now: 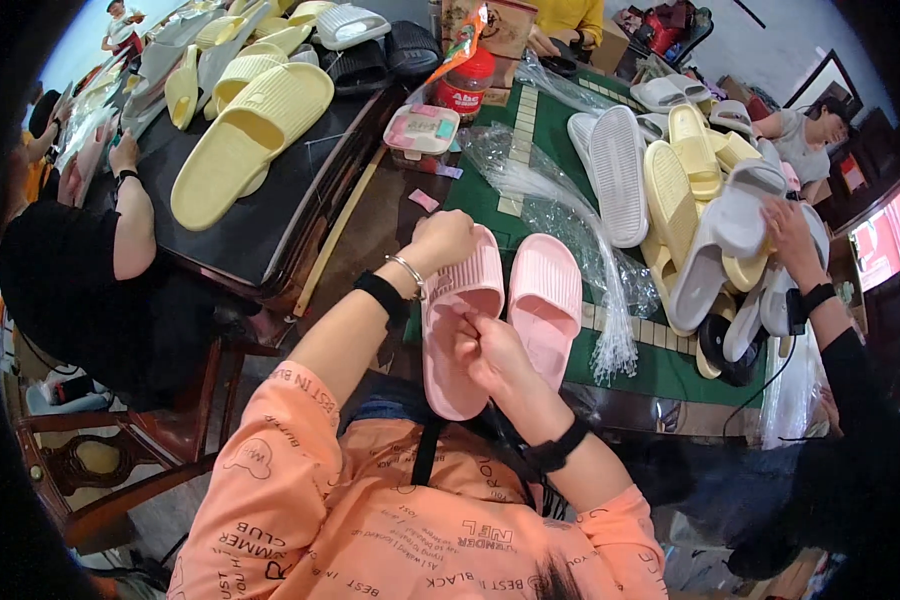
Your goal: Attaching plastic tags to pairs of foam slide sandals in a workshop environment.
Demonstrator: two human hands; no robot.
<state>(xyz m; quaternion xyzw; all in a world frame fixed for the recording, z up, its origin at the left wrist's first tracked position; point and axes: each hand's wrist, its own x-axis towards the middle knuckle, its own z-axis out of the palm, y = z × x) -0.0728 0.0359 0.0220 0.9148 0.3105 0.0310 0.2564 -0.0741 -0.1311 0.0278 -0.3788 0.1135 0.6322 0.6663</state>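
Observation:
Two pink slippers lie side by side in front of me, toes pointing away. My left hand (pixel 444 243) is closed over the upper left of the ribbed strap on the left pink slipper (pixel 450 375), its fingertips partly hidden. Inside the rear opening of that same strap, my right hand (pixel 493 352) is curled into a pinch; whatever its fingertips hold is too small to make out. The right pink slipper (pixel 547 290) rests untouched just beyond my right wrist. A bundle of thin white plastic strands (pixel 610 300) fans out to the right.
Clear plastic bags (pixel 540 175) and a green mat (pixel 500 225) cover the table. White and yellow slippers (pixel 672 200) pile up at right, where a co-worker's hand (pixel 792 240) reaches in. A red-lidded jar (pixel 465 85) and plastic box (pixel 422 130) stand behind. Yellow slippers (pixel 245 140) lie left.

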